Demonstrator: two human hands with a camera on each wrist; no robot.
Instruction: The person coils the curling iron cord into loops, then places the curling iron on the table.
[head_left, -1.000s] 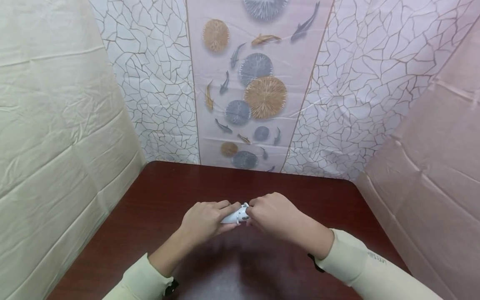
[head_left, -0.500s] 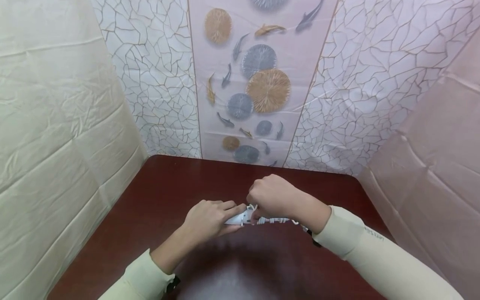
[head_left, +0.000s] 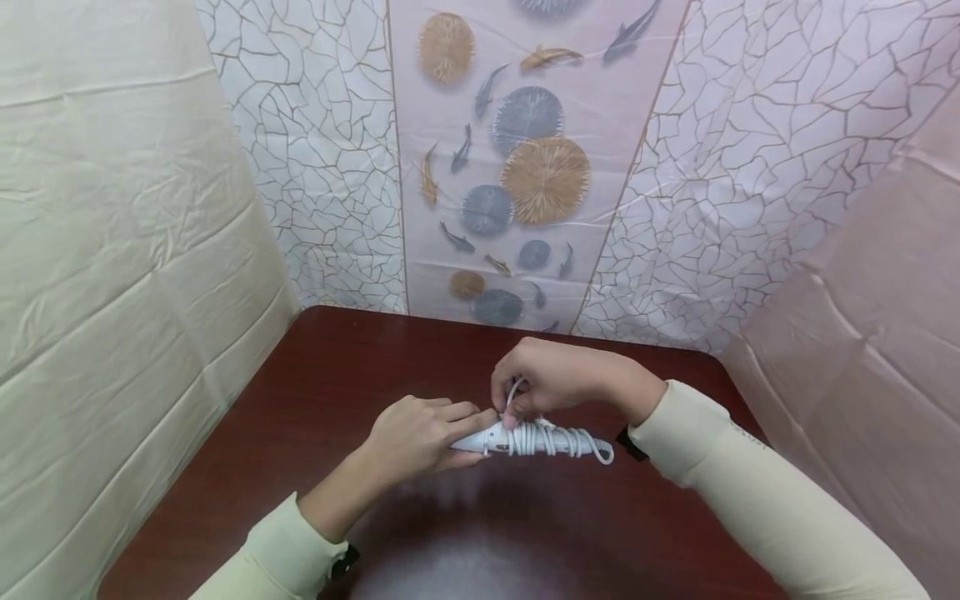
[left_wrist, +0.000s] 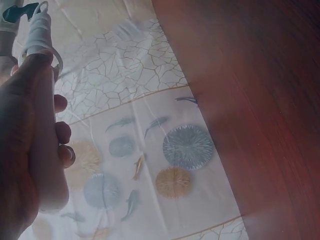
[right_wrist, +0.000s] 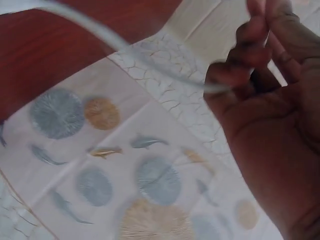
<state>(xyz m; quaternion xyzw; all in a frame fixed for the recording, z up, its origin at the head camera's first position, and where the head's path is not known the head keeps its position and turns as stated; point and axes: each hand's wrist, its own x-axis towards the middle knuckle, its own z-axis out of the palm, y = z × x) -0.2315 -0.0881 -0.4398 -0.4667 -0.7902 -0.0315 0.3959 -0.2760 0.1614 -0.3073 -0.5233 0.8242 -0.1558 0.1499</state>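
Observation:
A slim white corded appliance (head_left: 471, 440), shaped like a hair straightener, is held level over the table. My left hand (head_left: 416, 435) grips its left end; in the left wrist view the fingers wrap round the smooth white body (left_wrist: 47, 150). The white cord (head_left: 534, 439) is wound in several turns about the right part, and a small loop hangs past the right tip. Above those turns my right hand (head_left: 551, 377) pinches a stretch of the cord between thumb and fingers. In the right wrist view the cord (right_wrist: 125, 47) runs into the curled fingers.
The dark red-brown table (head_left: 360, 358) has rounded far corners. A patterned cloth (head_left: 337, 208) hangs behind it, and plain pale cloths enclose the left (head_left: 135, 250) and right (head_left: 862, 375) sides.
My right hand has risen from beside the appliance and drawn the cord around it, baring the wound turns that were hidden behind it. The left hand keeps its grip nearly in place.

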